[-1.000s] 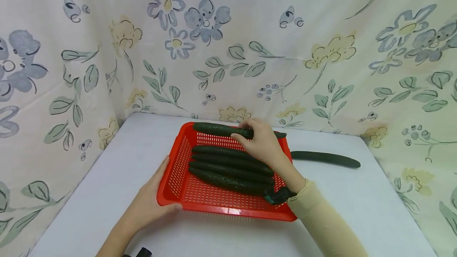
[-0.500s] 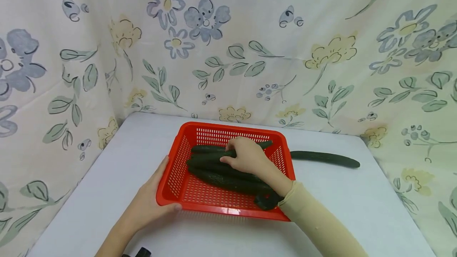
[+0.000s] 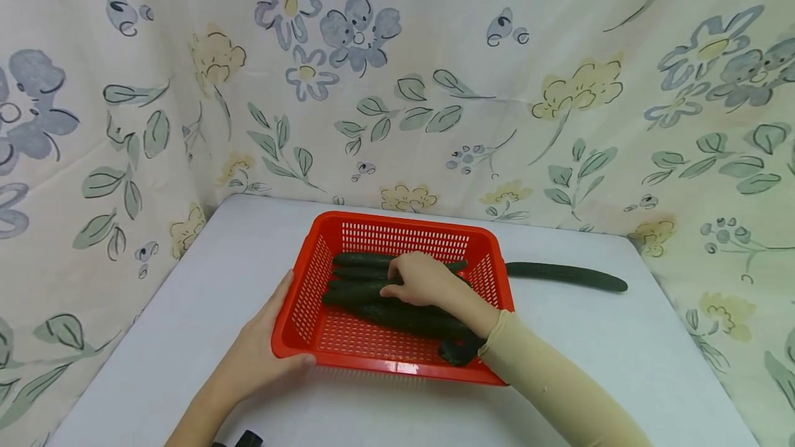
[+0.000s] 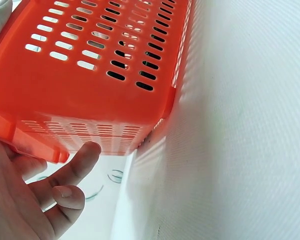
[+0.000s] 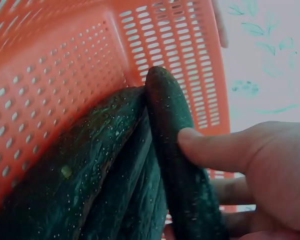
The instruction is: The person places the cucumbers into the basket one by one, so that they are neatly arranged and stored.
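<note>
In the head view a red slotted plastic basket [image 3: 397, 368] stands on the white table. My right hand [image 3: 428, 285] reaches down into it and pinches a dark green cucumber [image 3: 350, 292] between thumb and fingers. That cucumber lies slantwise over several other cucumbers [image 3: 366, 261]; the hand covers its middle. The right wrist view shows the thumb on the near side of the held cucumber [image 5: 172, 120], fingers partly hidden beyond it. My left hand [image 3: 263, 354] spans the basket's near left corner, thumb along the front rim. In the left wrist view its relaxed fingers [image 4: 75, 170] sit below the rim.
One more cucumber [image 3: 565, 276] lies on the table [image 3: 621, 364], right of the basket. A floral cloth [image 3: 397, 88] hangs behind and at the sides. A dark wrist device [image 3: 458, 352] is at the right wrist, over the basket's front part.
My right hand has brought the cucumber from the basket's back rim down and forward onto the other cucumbers inside. The left hand has stayed at the corner.
</note>
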Demonstrator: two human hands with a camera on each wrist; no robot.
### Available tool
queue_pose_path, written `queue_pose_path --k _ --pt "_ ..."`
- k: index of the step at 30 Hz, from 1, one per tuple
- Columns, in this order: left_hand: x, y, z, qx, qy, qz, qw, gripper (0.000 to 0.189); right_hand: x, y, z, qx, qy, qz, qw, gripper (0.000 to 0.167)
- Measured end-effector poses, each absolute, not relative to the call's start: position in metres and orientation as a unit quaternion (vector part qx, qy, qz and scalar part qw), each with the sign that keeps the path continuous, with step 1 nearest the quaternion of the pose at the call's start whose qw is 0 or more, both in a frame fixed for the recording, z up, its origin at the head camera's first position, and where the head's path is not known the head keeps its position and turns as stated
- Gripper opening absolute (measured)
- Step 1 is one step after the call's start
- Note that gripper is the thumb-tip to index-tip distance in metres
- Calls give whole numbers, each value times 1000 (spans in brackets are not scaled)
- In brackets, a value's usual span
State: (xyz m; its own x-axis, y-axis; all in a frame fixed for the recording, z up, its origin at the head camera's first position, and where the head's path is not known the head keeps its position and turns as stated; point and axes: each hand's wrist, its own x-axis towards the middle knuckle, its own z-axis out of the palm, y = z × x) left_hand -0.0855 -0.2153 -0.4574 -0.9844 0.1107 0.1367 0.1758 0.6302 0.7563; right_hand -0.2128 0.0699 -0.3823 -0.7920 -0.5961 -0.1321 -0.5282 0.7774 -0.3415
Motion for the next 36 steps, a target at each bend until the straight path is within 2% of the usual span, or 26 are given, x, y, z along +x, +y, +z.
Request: queue_pose_path --k 15,23,29,36 --pt "-86 -215 -456 -74 -903 -421 34 132 -216 72 -380 -374 895 -145 196 23" --pt "-86 -216 -457 -81 -905 -415 45 134 -217 72 -388 -432 857 -141 242 16" --pt "-85 -215 -456 -80 -903 -420 42 134 -216 73 -396 -425 855 -161 251 22" --pt "-85 -214 -457 -80 -903 -419 44 135 -217 76 -395 -414 855 -156 270 17"
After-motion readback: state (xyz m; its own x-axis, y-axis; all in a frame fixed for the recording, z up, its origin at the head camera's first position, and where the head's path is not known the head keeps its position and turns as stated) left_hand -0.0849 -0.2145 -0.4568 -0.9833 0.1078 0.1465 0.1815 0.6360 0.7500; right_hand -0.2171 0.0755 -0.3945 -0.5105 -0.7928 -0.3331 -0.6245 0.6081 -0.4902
